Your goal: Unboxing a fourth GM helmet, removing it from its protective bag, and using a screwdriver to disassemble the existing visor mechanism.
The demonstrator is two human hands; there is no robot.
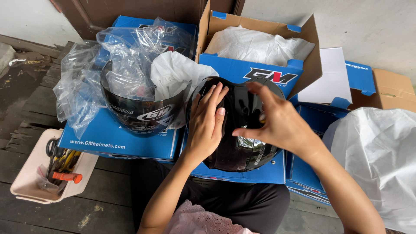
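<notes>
From the head camera, a shiny black helmet (240,130) sits in front of the person, on top of blue boxes (268,171) near their lap. Its round top faces up at us. It looks a bit longer from far to near than from side to side. I cannot tell which end is the front.

The left hand (208,123) lies flat on the helmet's left side. The fingers are straight and point away from the person. It presses but does not grab.

The right hand (277,123) is over the helmet's right side. The thumb (245,132) and one finger (260,91) are bent like a claw. I cannot tell if they pinch something small.

Just left of the helmet a dark visor (143,110) stands on another blue box, curved like a smile, with a clear bag (104,65) around it. An open box (260,43) with white wrap is behind. A tray (30,182) of tools is on the floor, far left.
</notes>
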